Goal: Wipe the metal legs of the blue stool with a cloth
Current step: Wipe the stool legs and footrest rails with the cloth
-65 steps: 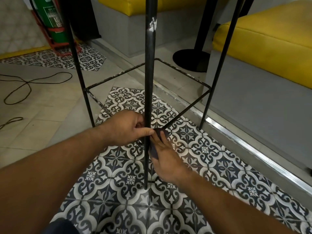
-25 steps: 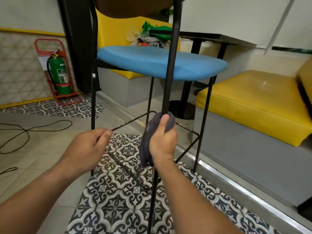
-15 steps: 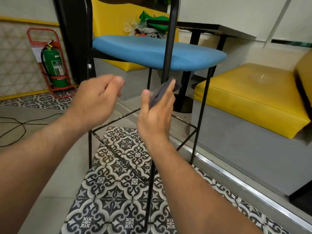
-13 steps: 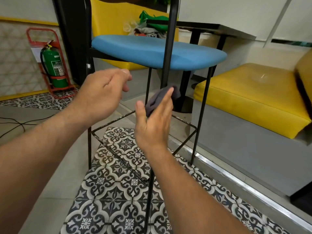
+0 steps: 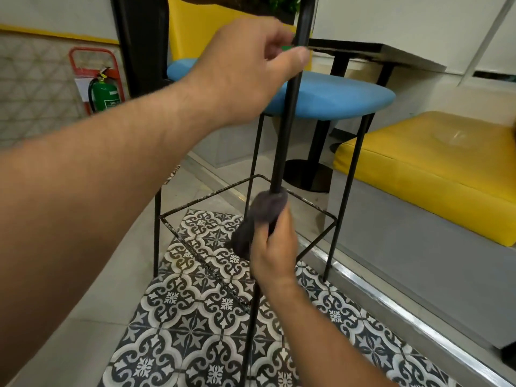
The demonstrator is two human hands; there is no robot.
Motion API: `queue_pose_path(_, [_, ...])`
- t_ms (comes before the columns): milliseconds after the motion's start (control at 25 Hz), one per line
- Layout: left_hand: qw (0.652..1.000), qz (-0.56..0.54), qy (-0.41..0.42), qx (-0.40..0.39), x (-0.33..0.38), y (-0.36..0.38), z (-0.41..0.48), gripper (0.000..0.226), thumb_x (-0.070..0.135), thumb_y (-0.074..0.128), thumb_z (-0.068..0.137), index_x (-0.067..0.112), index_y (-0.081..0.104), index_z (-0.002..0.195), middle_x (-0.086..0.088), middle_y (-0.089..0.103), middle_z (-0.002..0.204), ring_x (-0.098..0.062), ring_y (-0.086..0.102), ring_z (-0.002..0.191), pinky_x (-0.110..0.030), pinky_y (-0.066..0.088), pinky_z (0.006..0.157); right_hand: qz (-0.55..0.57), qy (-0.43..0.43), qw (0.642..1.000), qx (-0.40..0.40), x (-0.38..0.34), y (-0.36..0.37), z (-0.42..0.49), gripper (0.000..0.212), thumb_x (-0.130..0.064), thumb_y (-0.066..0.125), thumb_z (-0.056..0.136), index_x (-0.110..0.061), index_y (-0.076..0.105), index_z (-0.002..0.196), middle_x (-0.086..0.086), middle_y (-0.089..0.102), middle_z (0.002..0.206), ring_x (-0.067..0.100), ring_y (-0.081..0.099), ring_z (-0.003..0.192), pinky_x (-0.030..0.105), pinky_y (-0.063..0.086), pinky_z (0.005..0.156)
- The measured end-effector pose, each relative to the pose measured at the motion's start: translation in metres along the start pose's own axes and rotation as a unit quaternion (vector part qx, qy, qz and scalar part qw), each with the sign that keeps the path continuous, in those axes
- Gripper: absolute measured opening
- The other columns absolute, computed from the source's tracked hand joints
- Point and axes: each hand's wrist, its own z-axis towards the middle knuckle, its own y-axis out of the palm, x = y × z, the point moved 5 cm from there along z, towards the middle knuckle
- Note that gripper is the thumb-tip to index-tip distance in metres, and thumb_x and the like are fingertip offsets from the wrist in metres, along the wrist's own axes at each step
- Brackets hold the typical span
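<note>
Black metal throughout — four thin legs under the blue stool (image 5: 321, 99), standing on patterned tile beside the yellow bench (image 5: 435, 163). Left hand (image 5: 245, 65) high on the near leg (image 5: 287, 124), thumb pressed to the tube, the other fingers loosely curled and hard to judge as a real grip; better closed firmly, to steady the frame. Lower and to the right, right hand (image 5: 275, 250) fisted around that leg with the dark cloth (image 5: 259, 219) wrapped between palm and metal. Best kept snug all round — long, even passes, twisting slightly, down past the footrest rail (image 5: 215, 192).
</note>
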Motion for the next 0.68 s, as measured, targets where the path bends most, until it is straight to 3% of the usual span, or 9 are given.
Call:
queue_pose_path(80, [0.999,0.013,0.026,-0.017,0.012,0.012,0.005,0.027,0.038,0.047,0.100,0.024,0.064,0.115,0.009,0.063,0.102,0.001,0.055,0.089,-0.008,0.043,0.073,-0.025,0.006,0.999,0.032,-0.012,-0.003,0.021,0.020,-0.041,0.049,0.095,-0.035,0.044,0.114,-0.015,0.060,0.096,-0.004,0.059,0.087,0.029,0.056,0.070])
queue_pose_path(160, [0.999,0.026,0.043,-0.010,0.015,0.024,0.005,0.024,0.038,0.050,0.099,0.024,0.065,0.111,0.010,0.062,0.100,0.001,0.056,0.090,-0.011,0.046,0.075,-0.048,-0.026,0.996,0.071,-0.035,-0.004,0.043,0.017,-0.045,0.048,0.093,-0.036,0.041,0.106,-0.015,0.059,0.086,-0.003,0.058,0.079,0.023,0.052,0.060])
queue_pose_path(240, [0.997,0.049,0.061,0.020,0.011,0.032,0.001,0.024,0.036,0.054,0.097,0.020,0.064,0.113,0.009,0.059,0.100,0.000,0.055,0.089,-0.012,0.045,0.076,-0.050,-0.066,0.989,0.118,-0.053,-0.006,0.061,0.018,-0.046,0.047,0.093,-0.032,0.043,0.104,-0.015,0.059,0.085,-0.002,0.058,0.077,0.018,0.047,0.058])
queue_pose_path(320, [0.996,0.054,0.054,0.054,0.002,0.034,-0.003,0.025,0.032,0.057,0.095,0.016,0.060,0.115,0.008,0.055,0.099,-0.001,0.051,0.087,-0.012,0.043,0.075,-0.044,-0.096,0.985,0.139,-0.059,-0.007,0.064,0.020,-0.042,0.047,0.094,-0.028,0.045,0.108,-0.013,0.060,0.088,0.001,0.059,0.079,0.023,0.049,0.062])
queue_pose_path(520, [0.995,0.039,0.020,0.089,-0.014,0.039,-0.012,0.033,0.032,0.057,0.096,0.014,0.054,0.123,0.008,0.053,0.104,0.000,0.049,0.087,-0.008,0.042,0.075,-0.047,-0.006,0.998,0.051,0.007,0.005,0.007,0.021,-0.049,0.042,0.092,-0.035,0.039,0.107,-0.010,0.059,0.084,0.007,0.061,0.072,0.036,0.055,0.055])
queue_pose_path(680, [0.997,-0.016,-0.010,0.069,-0.020,0.044,-0.008,0.026,0.033,0.057,0.096,0.014,0.061,0.114,0.011,0.054,0.086,0.000,0.052,0.077,-0.013,0.049,0.072,-0.037,0.059,0.998,-0.009,0.033,0.001,-0.005,0.021,-0.047,0.046,0.094,-0.030,0.044,0.107,-0.008,0.061,0.082,0.008,0.064,0.070,0.040,0.058,0.057])
